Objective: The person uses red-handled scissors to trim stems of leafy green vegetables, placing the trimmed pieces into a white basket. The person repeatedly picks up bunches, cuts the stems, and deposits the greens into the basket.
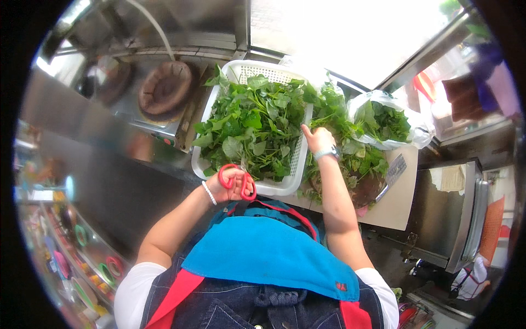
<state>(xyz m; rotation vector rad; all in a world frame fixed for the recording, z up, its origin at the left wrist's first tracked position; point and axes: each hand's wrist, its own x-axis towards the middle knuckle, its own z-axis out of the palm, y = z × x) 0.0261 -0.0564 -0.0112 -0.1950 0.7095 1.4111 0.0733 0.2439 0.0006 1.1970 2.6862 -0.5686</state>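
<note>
My left hand (232, 185) grips a pair of red-handled scissors (248, 192) at the near edge of a white perforated plastic basket (292, 187). Leafy green stems (259, 119) fill the basket, some hanging over its left rim. Just right of that rim, my right hand (321, 140) reaches into a second heap of leafy greens (367, 158), thumb raised and fingers curled. Whether its fingers hold a stem is hidden from view. This heap lies partly on a round brown chopping board (365, 193), beside a cleaver (392, 174) with a wide metal blade.
A white plastic bag (421, 127) of greens stands behind the board on a pale tabletop (396, 214). Stove burners (166, 88) lie to the left, near a metal ledge. A stainless steel cabinet (439, 209) is at right; a person (470, 281) appears at lower right.
</note>
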